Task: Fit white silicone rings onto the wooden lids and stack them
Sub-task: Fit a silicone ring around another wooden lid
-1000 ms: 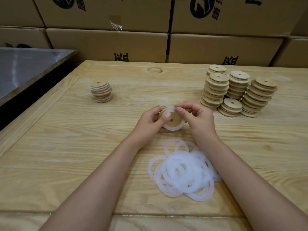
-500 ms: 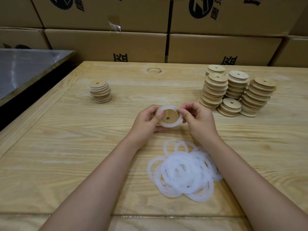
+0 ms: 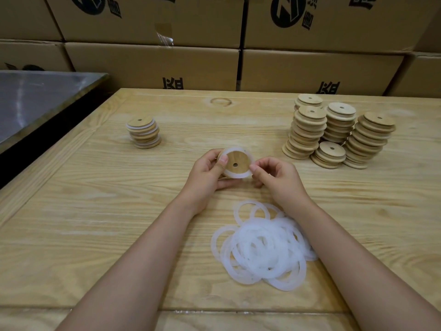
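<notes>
Left hand (image 3: 205,173) gripped ringed lid (image 3: 235,162) beyond loose rings (image 3: 262,247), right hand (image 3: 276,177) fingertips pinched its white ring edge.

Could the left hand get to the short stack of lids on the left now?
Probably yes: nothing stands between the left hand and that stack, though it grips a ringed lid.

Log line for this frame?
step: seating ring on lid; left hand: holds lid; right hand: pinches ring edge; ringed stack: far left; bare lids: far right; loose rings: near
</notes>
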